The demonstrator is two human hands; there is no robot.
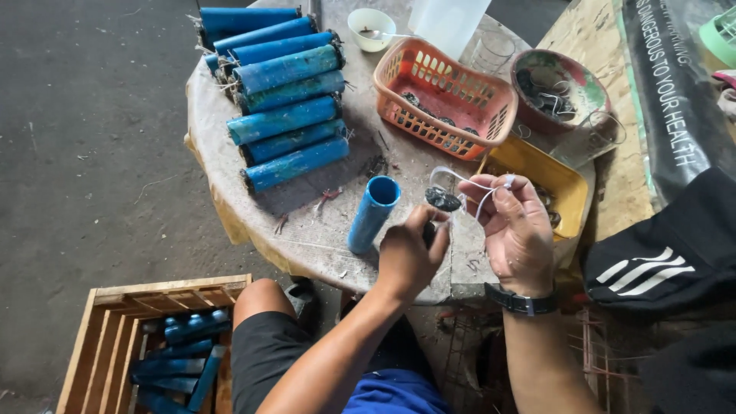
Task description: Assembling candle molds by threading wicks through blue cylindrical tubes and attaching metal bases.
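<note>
While the left hand pinched a small dark lump near the table's front edge, the right hand's fingers gripped limp white string; both looked light, best held by fingertips.

round table | blue tubes; orange basket; yellow tray — cup

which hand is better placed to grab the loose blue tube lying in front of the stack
Left. The left hand lies right beside the loose blue tube; the right hand is farther off, its fingers pinching a white string.
</note>
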